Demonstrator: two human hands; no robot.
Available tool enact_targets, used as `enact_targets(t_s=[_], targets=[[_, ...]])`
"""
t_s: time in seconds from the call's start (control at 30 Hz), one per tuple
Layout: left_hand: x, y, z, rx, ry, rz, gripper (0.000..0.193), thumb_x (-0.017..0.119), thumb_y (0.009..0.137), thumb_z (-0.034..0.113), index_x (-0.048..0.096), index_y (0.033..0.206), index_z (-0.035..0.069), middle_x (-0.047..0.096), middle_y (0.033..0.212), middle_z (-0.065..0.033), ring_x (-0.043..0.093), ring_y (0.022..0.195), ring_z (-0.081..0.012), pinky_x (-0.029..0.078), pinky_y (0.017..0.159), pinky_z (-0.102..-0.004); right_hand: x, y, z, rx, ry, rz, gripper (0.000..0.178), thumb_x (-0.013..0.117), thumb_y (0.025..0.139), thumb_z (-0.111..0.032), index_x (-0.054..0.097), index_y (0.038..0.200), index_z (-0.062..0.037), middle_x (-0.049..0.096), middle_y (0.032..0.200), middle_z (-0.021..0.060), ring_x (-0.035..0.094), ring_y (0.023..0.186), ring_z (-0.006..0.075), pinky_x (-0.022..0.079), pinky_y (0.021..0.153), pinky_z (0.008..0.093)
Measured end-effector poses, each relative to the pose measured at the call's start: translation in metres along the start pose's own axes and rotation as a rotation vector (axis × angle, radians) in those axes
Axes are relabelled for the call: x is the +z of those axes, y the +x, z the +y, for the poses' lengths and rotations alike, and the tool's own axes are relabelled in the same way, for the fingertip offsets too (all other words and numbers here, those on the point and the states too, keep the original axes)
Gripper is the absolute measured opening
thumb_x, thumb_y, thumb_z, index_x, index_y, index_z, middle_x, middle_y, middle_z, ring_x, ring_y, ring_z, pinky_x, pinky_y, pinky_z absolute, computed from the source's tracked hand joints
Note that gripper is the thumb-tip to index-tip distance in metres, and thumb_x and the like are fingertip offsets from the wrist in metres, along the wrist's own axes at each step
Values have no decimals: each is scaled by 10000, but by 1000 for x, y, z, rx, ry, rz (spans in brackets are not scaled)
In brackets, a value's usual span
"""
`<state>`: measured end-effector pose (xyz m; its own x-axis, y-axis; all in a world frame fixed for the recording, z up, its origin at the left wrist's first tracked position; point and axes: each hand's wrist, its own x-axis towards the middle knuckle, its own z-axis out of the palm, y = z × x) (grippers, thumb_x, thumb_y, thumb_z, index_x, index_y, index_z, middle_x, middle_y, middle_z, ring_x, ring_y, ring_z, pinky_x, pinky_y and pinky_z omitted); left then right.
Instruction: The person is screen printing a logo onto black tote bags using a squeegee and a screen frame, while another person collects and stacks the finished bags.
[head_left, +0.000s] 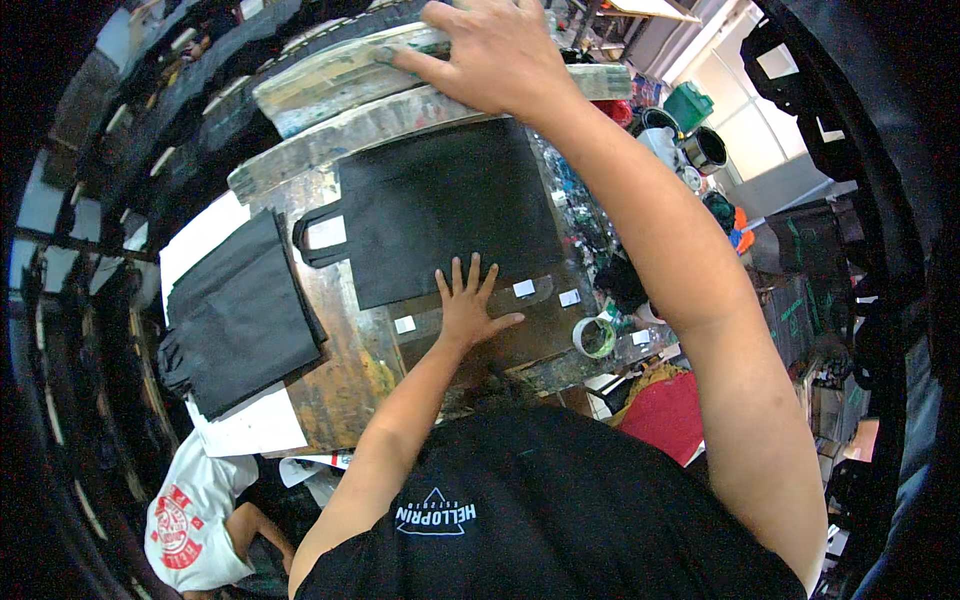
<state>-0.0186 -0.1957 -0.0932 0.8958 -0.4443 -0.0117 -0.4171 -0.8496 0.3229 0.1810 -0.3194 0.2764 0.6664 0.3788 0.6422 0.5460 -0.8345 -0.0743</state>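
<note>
A black fabric bag (pixel 440 210) lies flat on a board, its loop handle (pixel 305 240) pointing left. My left hand (pixel 468 308) rests palm down with fingers spread, its fingertips on the bag's near edge and its palm on the brown board (pixel 450 372). Stretched to the far side, my right hand (pixel 505 60) is on a raised, paint-stained wooden frame (pixel 335 85). Its thumb lies along the frame and the fingers bend over it, some cut off by the picture's top edge. Small white squares (pixel 523 288) sit on the board near my left hand.
A stack of black bags (pixel 240 310) lies on white paper (pixel 255 425) at the left. A roll of tape (pixel 594 338) stands at the board's right. Paint containers (pixel 705 148) crowd the far right. Another person (pixel 195 515) is at the lower left.
</note>
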Motion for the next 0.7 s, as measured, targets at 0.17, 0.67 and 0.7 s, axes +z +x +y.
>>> enact_targets(t_s=[0.17, 0.67, 0.7], targets=[[8, -8, 26, -51, 15, -10, 1195, 510, 734, 941, 334, 1629, 168, 148, 1721, -187, 22, 1571, -492, -48, 1188, -736, -3, -1, -3, 36, -38, -64, 628, 516, 965, -637, 700, 999, -38, 691, 930, 199, 637, 985, 357, 420, 929, 521], [15, -25, 30, -42, -127, 37, 1268, 525, 720, 952, 281, 1639, 114, 108, 1702, -269, 61, 1557, -517, 67, 1186, -738, 16, -9, 3, -18, -171, 15, 610, 547, 917, -681, 729, 1103, -129, 727, 1045, 129, 650, 1075, 329, 419, 939, 540], [8, -27, 32, -80, -91, 5, 1269, 523, 718, 954, 282, 1639, 114, 127, 1697, -272, 92, 1553, -516, 89, 1188, -731, 17, -11, 4, -18, -176, 21, 608, 547, 917, -680, 730, 1099, -130, 727, 1040, 130, 651, 1071, 330, 417, 943, 543]])
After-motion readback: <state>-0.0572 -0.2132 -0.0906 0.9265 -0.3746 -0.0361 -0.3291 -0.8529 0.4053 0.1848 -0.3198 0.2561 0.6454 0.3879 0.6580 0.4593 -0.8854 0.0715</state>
